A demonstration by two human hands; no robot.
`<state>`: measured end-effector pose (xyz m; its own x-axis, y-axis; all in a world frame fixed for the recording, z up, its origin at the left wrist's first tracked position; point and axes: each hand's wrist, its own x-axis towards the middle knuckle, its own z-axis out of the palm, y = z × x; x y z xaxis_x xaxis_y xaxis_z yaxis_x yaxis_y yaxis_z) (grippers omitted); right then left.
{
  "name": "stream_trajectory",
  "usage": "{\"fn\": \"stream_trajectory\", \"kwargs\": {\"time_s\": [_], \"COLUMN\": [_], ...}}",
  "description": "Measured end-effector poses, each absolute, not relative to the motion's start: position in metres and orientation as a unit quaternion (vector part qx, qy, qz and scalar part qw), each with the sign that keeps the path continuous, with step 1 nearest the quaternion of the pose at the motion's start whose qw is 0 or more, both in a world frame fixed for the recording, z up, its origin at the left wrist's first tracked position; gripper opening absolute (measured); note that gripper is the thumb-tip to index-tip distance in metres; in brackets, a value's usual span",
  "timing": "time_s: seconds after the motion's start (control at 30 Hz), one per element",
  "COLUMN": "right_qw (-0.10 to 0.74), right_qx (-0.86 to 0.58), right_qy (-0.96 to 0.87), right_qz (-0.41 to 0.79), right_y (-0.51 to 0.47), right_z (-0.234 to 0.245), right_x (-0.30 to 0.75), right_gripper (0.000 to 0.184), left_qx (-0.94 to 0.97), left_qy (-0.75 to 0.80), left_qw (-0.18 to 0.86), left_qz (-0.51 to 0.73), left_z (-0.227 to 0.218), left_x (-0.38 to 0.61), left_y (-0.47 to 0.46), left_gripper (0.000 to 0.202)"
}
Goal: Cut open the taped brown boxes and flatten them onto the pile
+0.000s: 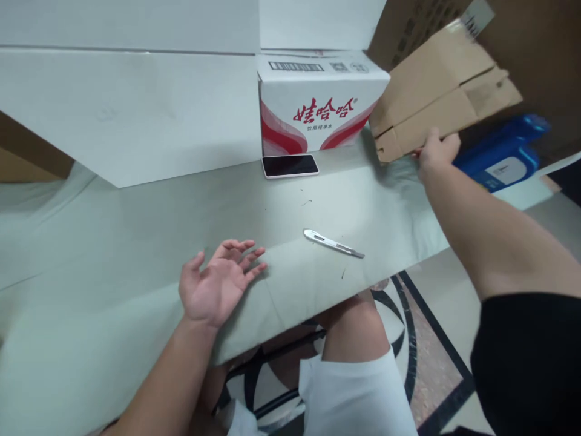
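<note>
My right hand (439, 151) reaches to the far right and grips the lower edge of a brown cardboard box (436, 79), which is tilted; some of the fingers are hidden behind it. Palm up at the table's front part, my left hand (220, 281) is open and holds nothing. To its right lies a white utility knife (333, 243) with its tip toward the right. A phone (290, 166) with a dark screen rests farther back, in front of a white and red carton (324, 109).
Large white boxes (136, 109) stand along the back left of the cloth-covered table (181, 212). A blue container (503, 154) with a white label stands beside the cardboard box. Behind them is a large brown carton (540, 60). Small dark scraps lie near the knife.
</note>
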<state>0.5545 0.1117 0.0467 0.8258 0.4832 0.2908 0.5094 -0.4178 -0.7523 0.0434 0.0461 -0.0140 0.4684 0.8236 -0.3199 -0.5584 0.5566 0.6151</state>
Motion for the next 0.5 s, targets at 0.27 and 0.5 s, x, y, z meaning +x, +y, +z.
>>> {"fn": "stream_trajectory", "kwargs": {"time_s": [0.27, 0.5], "right_qw": [0.476, 0.442], "right_qx": [-0.867, -0.885], "right_qy": [-0.097, -0.113], "right_qz": [0.112, 0.091], "right_y": [0.182, 0.197], "right_z": [-0.006, -0.026], "right_x": [0.573, 0.597], "right_gripper": [0.032, 0.037], "left_qx": [0.428, 0.476], "left_qy": [0.287, 0.303], "left_qw": [0.788, 0.761], "left_qz": [0.337, 0.321], "left_z": [-0.032, -0.025], "left_x": [0.034, 0.030], "left_y": [0.046, 0.047], "left_gripper": [0.046, 0.046]}}
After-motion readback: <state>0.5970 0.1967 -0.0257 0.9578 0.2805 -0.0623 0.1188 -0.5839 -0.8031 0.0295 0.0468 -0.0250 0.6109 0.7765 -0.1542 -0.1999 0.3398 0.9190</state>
